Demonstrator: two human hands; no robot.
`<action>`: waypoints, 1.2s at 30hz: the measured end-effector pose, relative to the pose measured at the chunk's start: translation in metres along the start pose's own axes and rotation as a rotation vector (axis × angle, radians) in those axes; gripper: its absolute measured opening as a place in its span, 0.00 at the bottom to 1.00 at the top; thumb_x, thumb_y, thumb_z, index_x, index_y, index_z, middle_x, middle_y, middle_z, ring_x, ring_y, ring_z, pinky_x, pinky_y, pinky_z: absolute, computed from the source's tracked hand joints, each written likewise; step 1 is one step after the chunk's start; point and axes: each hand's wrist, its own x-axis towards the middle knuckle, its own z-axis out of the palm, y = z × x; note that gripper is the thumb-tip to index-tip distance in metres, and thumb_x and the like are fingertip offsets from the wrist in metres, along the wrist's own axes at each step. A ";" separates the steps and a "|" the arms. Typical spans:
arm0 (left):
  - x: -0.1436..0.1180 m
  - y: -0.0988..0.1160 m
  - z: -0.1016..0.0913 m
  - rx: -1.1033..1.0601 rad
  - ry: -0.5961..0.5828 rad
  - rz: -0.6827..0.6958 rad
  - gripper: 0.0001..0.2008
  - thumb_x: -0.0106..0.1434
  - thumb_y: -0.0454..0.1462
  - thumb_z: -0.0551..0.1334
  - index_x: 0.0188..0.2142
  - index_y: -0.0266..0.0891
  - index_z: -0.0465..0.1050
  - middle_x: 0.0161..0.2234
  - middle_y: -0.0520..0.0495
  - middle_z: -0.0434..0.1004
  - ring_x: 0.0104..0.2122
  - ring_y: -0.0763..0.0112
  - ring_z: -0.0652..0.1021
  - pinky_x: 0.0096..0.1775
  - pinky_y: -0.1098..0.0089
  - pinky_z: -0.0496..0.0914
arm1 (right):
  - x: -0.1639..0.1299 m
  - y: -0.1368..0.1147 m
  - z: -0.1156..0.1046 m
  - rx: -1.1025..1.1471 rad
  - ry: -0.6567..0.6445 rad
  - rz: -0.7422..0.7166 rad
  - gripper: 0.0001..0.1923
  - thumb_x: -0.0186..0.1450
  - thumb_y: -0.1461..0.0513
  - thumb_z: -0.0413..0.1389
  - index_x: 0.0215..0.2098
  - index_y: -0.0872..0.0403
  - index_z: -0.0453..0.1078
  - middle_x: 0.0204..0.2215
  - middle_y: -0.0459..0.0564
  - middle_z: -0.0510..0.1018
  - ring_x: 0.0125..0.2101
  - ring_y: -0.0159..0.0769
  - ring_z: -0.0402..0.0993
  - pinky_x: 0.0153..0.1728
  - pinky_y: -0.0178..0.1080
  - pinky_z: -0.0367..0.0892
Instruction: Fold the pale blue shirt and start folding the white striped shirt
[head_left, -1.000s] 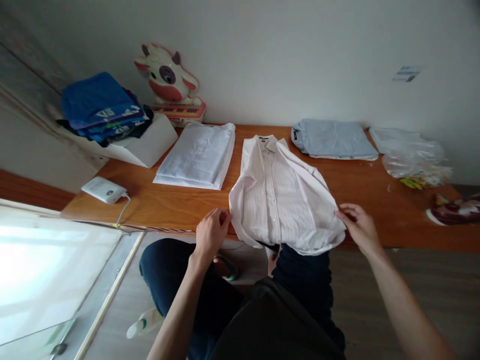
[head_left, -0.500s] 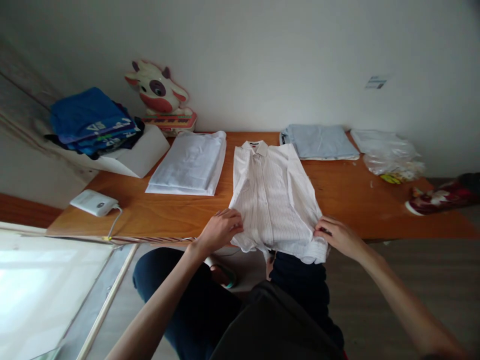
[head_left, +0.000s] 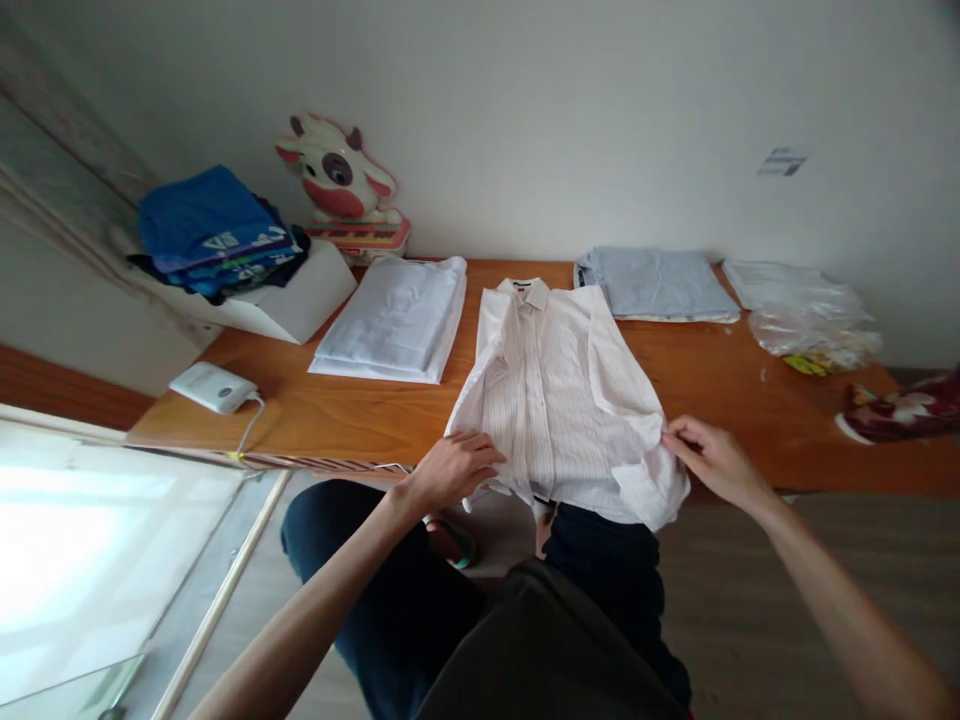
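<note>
A white, finely striped button-up shirt (head_left: 536, 400) lies front up on the wooden table, its collar toward the wall and its hem hanging over the near edge. At the shirt's lower left side, my left hand (head_left: 459, 466) is closed on the cloth, its fingertips partly hidden. My right hand (head_left: 712, 458) pinches the fabric at the lower right edge, by the sleeve. Both sleeves run down along the body, and the lower right part is bunched.
Folded white cloth (head_left: 394, 318) lies left of the shirt, folded light-blue cloth (head_left: 656, 285) behind right. A white box (head_left: 307, 295) bears blue clothes (head_left: 217, 235) beside a cow toy keyboard (head_left: 345, 180). A white power bank (head_left: 214, 387), plastic bag (head_left: 814, 320) and dark red object (head_left: 900, 408) flank them.
My right hand has moved outward to the right, drawing the shirt's lower right edge with it. The lower left side also spreads wider. The view has shifted slightly.
</note>
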 end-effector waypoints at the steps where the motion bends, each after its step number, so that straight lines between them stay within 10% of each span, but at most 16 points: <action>1: 0.006 -0.003 -0.003 -0.084 -0.011 -0.007 0.10 0.73 0.38 0.64 0.49 0.50 0.84 0.45 0.46 0.85 0.46 0.62 0.83 0.50 0.62 0.76 | 0.008 -0.002 -0.007 0.075 0.000 0.033 0.18 0.66 0.43 0.65 0.37 0.46 0.74 0.24 0.48 0.78 0.23 0.41 0.73 0.25 0.42 0.66; 3: 0.016 -0.021 -0.021 -0.309 0.092 -0.089 0.07 0.71 0.42 0.67 0.42 0.47 0.85 0.39 0.46 0.84 0.38 0.65 0.83 0.42 0.65 0.77 | 0.027 -0.004 -0.030 0.302 0.261 0.060 0.16 0.65 0.44 0.65 0.37 0.45 0.73 0.24 0.51 0.79 0.21 0.42 0.72 0.24 0.45 0.64; 6: 0.023 -0.070 -0.067 -0.715 0.748 -0.299 0.10 0.65 0.46 0.71 0.39 0.44 0.81 0.34 0.48 0.82 0.32 0.70 0.80 0.34 0.70 0.76 | 0.055 -0.010 -0.065 0.544 0.660 -0.053 0.14 0.66 0.45 0.61 0.43 0.41 0.74 0.52 0.64 0.84 0.43 0.57 0.83 0.37 0.54 0.72; 8: 0.020 -0.103 -0.096 -0.949 1.314 -0.347 0.12 0.64 0.46 0.69 0.44 0.45 0.77 0.39 0.50 0.81 0.35 0.73 0.81 0.38 0.72 0.77 | 0.061 -0.017 -0.070 0.527 0.609 -0.118 0.16 0.70 0.45 0.57 0.50 0.39 0.74 0.67 0.60 0.75 0.58 0.60 0.78 0.48 0.58 0.73; 11: 0.005 -0.121 -0.107 -1.137 1.565 -0.330 0.18 0.65 0.47 0.68 0.51 0.47 0.72 0.49 0.50 0.81 0.44 0.72 0.83 0.47 0.67 0.79 | 0.046 -0.024 -0.044 0.310 0.476 -0.114 0.18 0.71 0.44 0.58 0.52 0.41 0.75 0.58 0.60 0.82 0.54 0.58 0.81 0.50 0.56 0.75; 16: -0.039 -0.046 -0.021 -0.913 1.174 -0.541 0.16 0.68 0.49 0.68 0.52 0.48 0.77 0.39 0.50 0.80 0.34 0.68 0.82 0.34 0.69 0.77 | -0.031 -0.002 0.021 -0.037 0.231 0.016 0.18 0.69 0.42 0.61 0.36 0.45 0.76 0.26 0.49 0.81 0.27 0.47 0.79 0.32 0.48 0.75; 19: -0.063 -0.001 0.048 -0.686 0.913 -0.719 0.12 0.68 0.50 0.69 0.38 0.46 0.79 0.33 0.50 0.78 0.32 0.65 0.80 0.36 0.65 0.78 | -0.078 0.020 0.054 -0.012 0.391 0.108 0.16 0.70 0.42 0.61 0.36 0.43 0.76 0.28 0.51 0.82 0.29 0.50 0.80 0.32 0.50 0.76; 26: -0.058 0.002 0.123 -0.861 0.982 -0.871 0.23 0.62 0.50 0.74 0.49 0.42 0.74 0.45 0.44 0.82 0.43 0.60 0.83 0.43 0.64 0.77 | -0.101 0.040 0.115 0.287 0.633 0.126 0.29 0.60 0.47 0.71 0.54 0.49 0.72 0.46 0.53 0.80 0.46 0.46 0.81 0.49 0.49 0.77; 31: -0.074 0.013 0.119 -0.922 0.734 -0.824 0.08 0.64 0.42 0.66 0.38 0.39 0.78 0.32 0.49 0.79 0.34 0.64 0.77 0.36 0.69 0.71 | -0.138 0.057 0.062 0.253 0.361 0.193 0.21 0.60 0.50 0.69 0.48 0.48 0.76 0.35 0.46 0.77 0.32 0.38 0.75 0.32 0.37 0.71; 36: -0.102 0.037 0.118 -1.129 0.535 -0.828 0.22 0.62 0.45 0.71 0.53 0.40 0.81 0.49 0.42 0.84 0.49 0.53 0.81 0.49 0.62 0.76 | -0.196 0.064 -0.015 0.108 -0.318 0.409 0.23 0.65 0.45 0.63 0.53 0.44 0.81 0.30 0.46 0.78 0.21 0.36 0.70 0.20 0.38 0.66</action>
